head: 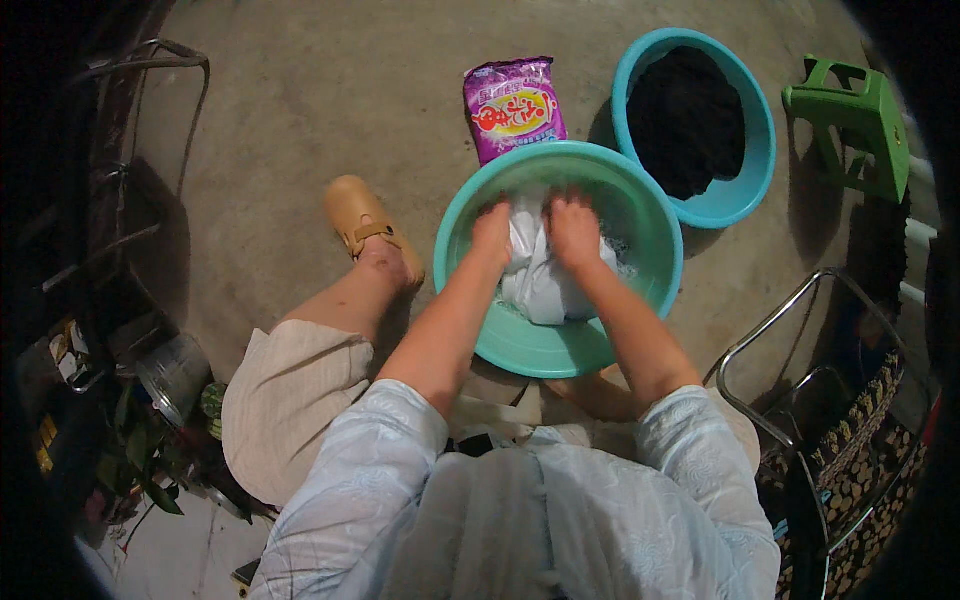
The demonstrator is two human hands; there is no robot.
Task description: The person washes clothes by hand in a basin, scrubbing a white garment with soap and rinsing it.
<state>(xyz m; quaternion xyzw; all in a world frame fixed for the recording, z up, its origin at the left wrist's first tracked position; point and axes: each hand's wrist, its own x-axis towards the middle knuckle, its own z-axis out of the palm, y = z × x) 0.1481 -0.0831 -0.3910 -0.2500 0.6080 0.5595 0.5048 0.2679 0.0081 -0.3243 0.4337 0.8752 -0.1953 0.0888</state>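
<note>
A white cloth [541, 289] lies bunched in a green plastic basin [517, 351] that holds some water with suds. My left hand [493, 229] is at the cloth's left edge, its fingertips blurred and partly hidden. On the other side, my right hand [573, 225] presses against the cloth's upper right part, fingers bent. Whether either hand grips the fabric cannot be told. Just behind the basin's far rim lies a purple detergent bag [514, 109] bearing writing. Close by at the upper right, a blue plastic basin [759, 150] holds dark cloth [686, 124].
A green plastic stool [862, 101] stands at the far right. Nearer on that side is a metal-framed chair [765, 330]. Another metal frame [161, 60] is at the upper left, with a plant [139, 446] and a clear container [174, 375] lower down. The floor [300, 97] is concrete.
</note>
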